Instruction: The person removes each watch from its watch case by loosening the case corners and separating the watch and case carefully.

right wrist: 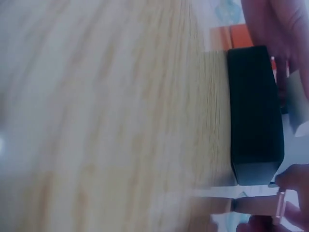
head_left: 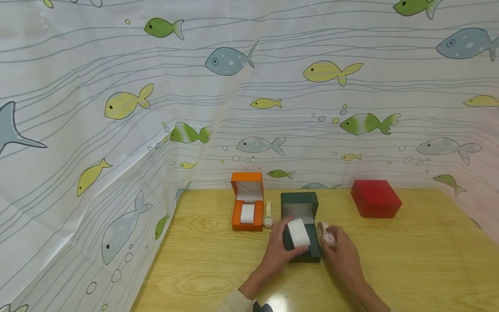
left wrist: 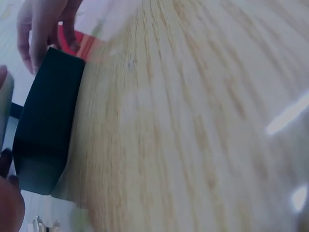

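My left hand [head_left: 276,251] grips a white watch cushion [head_left: 299,233], thumb at its near edge and fingers at its far side. The cushion sits tilted over the open dark green watch box [head_left: 299,198], whose lid stands up at the back. My right hand [head_left: 345,253] pinches a wristwatch with a pink strap [head_left: 329,238] just right of that box. In the right wrist view the watch strap [right wrist: 256,205] extends past the fingers near the box's corner. The left wrist view shows the green box's front wall [left wrist: 48,121], with the cushion [left wrist: 5,104] partly cut off at the edge.
An open orange watch box [head_left: 247,177] with a white cushion [head_left: 247,214] inside stands at the back left. Beside it lies a watch with a pale gold strap [head_left: 268,219]. A closed red box [head_left: 376,198] is at the back right. A fish-patterned sheet [head_left: 273,125] hangs behind the wooden table [head_left: 206,260].
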`<state>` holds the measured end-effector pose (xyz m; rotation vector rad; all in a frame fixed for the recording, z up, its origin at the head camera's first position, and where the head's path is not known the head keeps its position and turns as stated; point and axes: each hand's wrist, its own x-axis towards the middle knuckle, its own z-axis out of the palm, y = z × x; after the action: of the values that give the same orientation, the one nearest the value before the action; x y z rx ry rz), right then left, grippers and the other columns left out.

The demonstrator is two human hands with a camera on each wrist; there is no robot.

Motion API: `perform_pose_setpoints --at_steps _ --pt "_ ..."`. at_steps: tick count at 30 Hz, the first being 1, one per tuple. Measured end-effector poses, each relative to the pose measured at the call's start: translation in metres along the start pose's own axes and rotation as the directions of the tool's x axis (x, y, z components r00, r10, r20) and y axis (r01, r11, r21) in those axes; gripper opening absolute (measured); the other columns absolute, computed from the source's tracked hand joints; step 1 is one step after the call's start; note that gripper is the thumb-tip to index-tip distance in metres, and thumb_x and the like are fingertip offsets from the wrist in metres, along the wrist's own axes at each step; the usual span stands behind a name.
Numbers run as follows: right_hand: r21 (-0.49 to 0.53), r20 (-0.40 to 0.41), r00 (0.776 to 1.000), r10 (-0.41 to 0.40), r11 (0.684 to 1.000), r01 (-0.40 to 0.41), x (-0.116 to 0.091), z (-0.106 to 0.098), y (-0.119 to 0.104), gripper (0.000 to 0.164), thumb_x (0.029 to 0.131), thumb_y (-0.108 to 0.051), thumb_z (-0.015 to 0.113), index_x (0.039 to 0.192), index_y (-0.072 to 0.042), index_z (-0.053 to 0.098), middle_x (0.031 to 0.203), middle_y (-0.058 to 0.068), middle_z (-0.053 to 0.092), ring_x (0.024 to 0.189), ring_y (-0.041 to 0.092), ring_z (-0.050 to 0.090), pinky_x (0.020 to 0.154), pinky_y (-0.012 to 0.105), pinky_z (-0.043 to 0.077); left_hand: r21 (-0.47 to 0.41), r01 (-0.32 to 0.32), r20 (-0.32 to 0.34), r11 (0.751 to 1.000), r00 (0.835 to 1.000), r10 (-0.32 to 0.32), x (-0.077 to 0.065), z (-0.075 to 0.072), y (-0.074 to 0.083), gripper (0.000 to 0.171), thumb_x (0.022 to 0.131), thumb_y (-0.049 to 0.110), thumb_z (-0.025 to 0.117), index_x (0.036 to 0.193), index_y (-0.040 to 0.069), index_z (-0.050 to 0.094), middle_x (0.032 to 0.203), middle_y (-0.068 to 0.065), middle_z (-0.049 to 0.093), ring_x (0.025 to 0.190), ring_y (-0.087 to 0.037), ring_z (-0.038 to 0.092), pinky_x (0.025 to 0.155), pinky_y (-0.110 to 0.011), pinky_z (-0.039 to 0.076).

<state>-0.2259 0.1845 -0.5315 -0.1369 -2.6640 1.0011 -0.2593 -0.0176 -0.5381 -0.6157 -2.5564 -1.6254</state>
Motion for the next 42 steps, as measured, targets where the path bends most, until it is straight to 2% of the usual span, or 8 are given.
perform_pose_setpoints --at_steps 3,6,12,16,23,29,34,42 --pt "-0.052 0.063 0.996 0.067 0.997 -0.064 -0.001 -0.002 0.000 0.036 0.095 -0.026 0.070 0.123 -0.007 0.060 0.101 0.018 0.069 0.088 0.026 0.063 0.069 0.038 0.048 0.038 0.000 0.026 0.999 1.000 -0.001 -0.001 0.001 -0.002 0.080 0.079 0.035 0.088 0.147 0.022 0.048 0.145 -0.004 0.056 0.121 -0.017 0.044 0.096 -0.033 0.035" --pt "-0.080 0.086 0.993 0.084 0.994 -0.077 -0.001 -0.003 0.002 0.035 0.094 -0.029 0.072 0.120 -0.010 0.061 0.092 0.014 0.069 0.080 0.022 0.061 0.063 0.035 0.045 0.052 -0.001 0.050 0.999 0.999 -0.002 -0.001 0.001 -0.003 0.078 0.077 0.036 0.088 0.145 0.024 0.051 0.143 -0.002 0.058 0.120 -0.014 0.042 0.094 -0.034 0.030" --pt "-0.033 0.069 0.998 0.016 0.999 -0.014 -0.006 -0.001 0.001 0.029 0.089 -0.016 0.075 0.114 -0.007 0.063 0.104 0.014 0.074 0.089 0.023 0.068 0.075 0.039 0.053 0.066 0.024 0.063 0.998 0.998 -0.028 0.001 0.000 -0.005 0.076 0.078 0.038 0.088 0.144 0.028 0.051 0.145 -0.005 0.053 0.128 -0.021 0.040 0.095 -0.037 0.027" --pt "-0.020 0.071 0.997 0.014 1.000 -0.012 -0.007 0.000 0.001 0.027 0.088 -0.013 0.075 0.112 -0.007 0.064 0.106 0.013 0.074 0.093 0.022 0.068 0.079 0.037 0.054 0.087 0.012 0.069 0.996 0.997 -0.018 0.003 0.000 -0.008 0.074 0.078 0.037 0.087 0.143 0.028 0.053 0.146 -0.006 0.050 0.131 -0.025 0.039 0.094 -0.038 0.027" --pt "-0.008 0.089 0.996 0.005 1.000 -0.004 -0.008 0.000 0.005 0.032 0.083 -0.006 0.076 0.113 -0.005 0.065 0.101 0.010 0.071 0.085 0.017 0.061 0.072 0.028 0.049 0.111 0.006 0.090 0.994 0.996 -0.016 0.005 0.002 -0.005 0.072 0.076 0.035 0.087 0.140 0.024 0.056 0.144 -0.007 0.052 0.128 -0.026 0.039 0.089 -0.036 0.025" --pt "-0.028 0.076 0.997 -0.007 1.000 0.009 -0.010 0.001 0.006 0.031 0.082 -0.008 0.079 0.110 -0.007 0.066 0.108 0.012 0.061 0.085 0.017 0.056 0.071 0.026 0.046 0.113 0.049 0.073 0.992 0.996 -0.057 0.003 0.003 -0.001 0.067 0.075 0.026 0.085 0.135 0.022 0.055 0.140 -0.007 0.053 0.126 -0.026 0.039 0.089 -0.037 0.024" --pt "-0.038 0.124 0.992 0.017 0.999 -0.013 -0.009 -0.001 0.006 0.028 0.083 -0.010 0.078 0.108 -0.007 0.066 0.104 0.011 0.057 0.082 0.015 0.053 0.068 0.025 0.044 0.110 0.085 0.083 0.990 0.992 -0.094 0.001 0.004 0.003 0.058 0.081 0.019 0.077 0.134 0.021 0.054 0.143 -0.005 0.051 0.133 -0.027 0.036 0.094 -0.041 0.026" --pt "-0.066 0.196 0.979 0.049 0.997 -0.037 -0.005 -0.002 0.007 0.031 0.084 -0.010 0.077 0.111 -0.006 0.063 0.106 0.013 0.055 0.082 0.016 0.053 0.068 0.026 0.043 0.098 0.024 0.090 0.995 0.995 -0.033 -0.001 0.003 0.001 0.054 0.088 0.022 0.070 0.139 0.015 0.054 0.152 -0.012 0.049 0.143 -0.034 0.035 0.093 -0.042 0.026"
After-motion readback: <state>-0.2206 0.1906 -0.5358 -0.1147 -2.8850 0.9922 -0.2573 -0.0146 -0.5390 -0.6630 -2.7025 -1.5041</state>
